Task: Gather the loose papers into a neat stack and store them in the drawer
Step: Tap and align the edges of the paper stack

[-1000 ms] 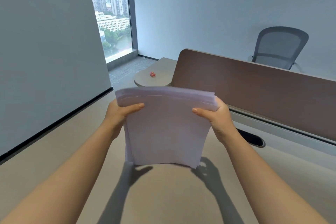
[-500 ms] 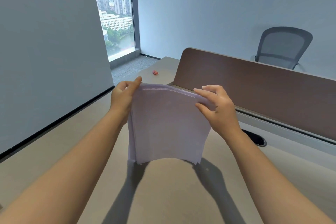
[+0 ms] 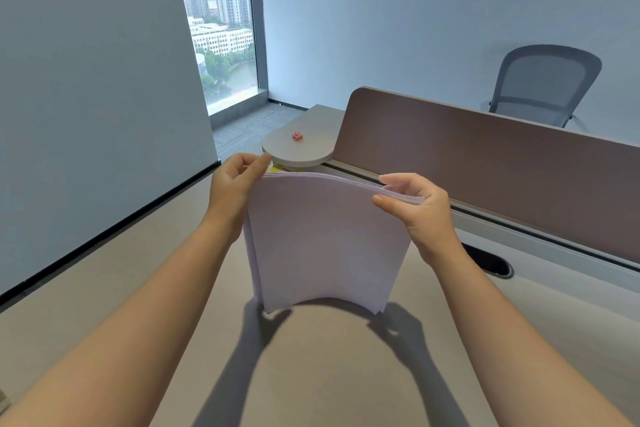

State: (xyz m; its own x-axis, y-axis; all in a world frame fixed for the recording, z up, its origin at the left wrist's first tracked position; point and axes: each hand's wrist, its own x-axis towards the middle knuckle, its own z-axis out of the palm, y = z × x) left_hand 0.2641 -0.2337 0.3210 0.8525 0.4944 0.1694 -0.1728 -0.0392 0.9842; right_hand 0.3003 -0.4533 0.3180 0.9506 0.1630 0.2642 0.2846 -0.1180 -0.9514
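Papers (image 3: 325, 243) are gathered and stand on edge on the desk (image 3: 104, 288) at centre, left hand (image 3: 232, 184) pinching the 10 o'clock corner, right hand (image 3: 419, 208) the 2 o'clock corner; squaring and drawer storage remain, no drawer visible.

Both hands (image 3: 239, 191) pinch upright papers (image 3: 325, 243) on desk (image 3: 311, 374).

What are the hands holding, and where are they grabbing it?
A stack of papers, stood on its bottom edge on the desk. The left hand pinches its top left corner; the right hand pinches its top right corner.
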